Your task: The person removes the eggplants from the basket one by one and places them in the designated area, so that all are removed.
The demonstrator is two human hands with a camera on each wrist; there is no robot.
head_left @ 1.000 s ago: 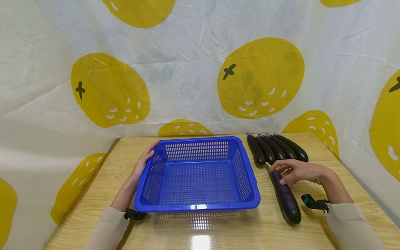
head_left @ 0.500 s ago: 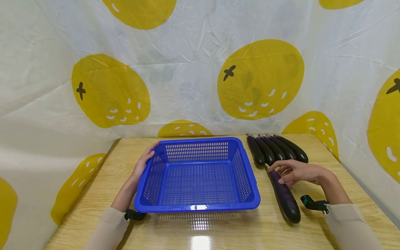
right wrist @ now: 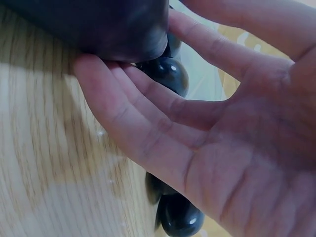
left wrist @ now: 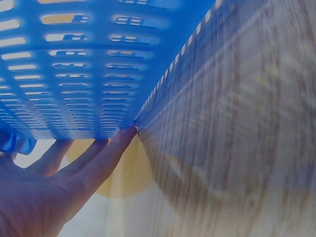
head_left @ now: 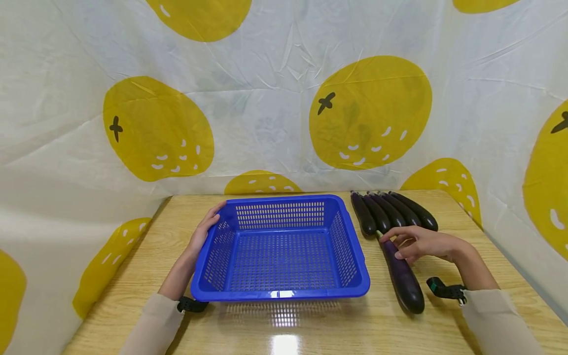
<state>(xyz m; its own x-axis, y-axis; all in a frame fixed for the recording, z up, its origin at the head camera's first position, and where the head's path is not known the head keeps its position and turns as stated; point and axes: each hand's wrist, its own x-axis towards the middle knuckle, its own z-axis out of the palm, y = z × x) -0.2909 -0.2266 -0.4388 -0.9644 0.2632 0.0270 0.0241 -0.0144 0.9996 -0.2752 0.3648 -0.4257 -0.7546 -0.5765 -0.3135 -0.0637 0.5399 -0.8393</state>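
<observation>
A blue plastic basket (head_left: 284, 296) with slotted walls stands on the table, with nothing in it. My left hand (head_left: 203, 231) rests against its left side near the far corner; in the left wrist view its fingers (left wrist: 106, 158) lie fairly straight along the outer wall. To the right of the basket, my right hand (head_left: 426, 245) holds a long dark purple eggplant (head_left: 404, 281) near its stem end, thumb and fingers on either side. The eggplant's stem points away from me. In the right wrist view its dark body (right wrist: 108, 29) lies between the fingers.
Several more eggplants (head_left: 392, 212) lie side by side in a row at the far right of the wooden table (head_left: 248, 335). A white sheet (head_left: 262, 123) printed with yellow fruit hangs behind and at both sides.
The rounded near end of the held eggplant has shifted slightly to the left and away from me. The left hand and the basket stay in place.
</observation>
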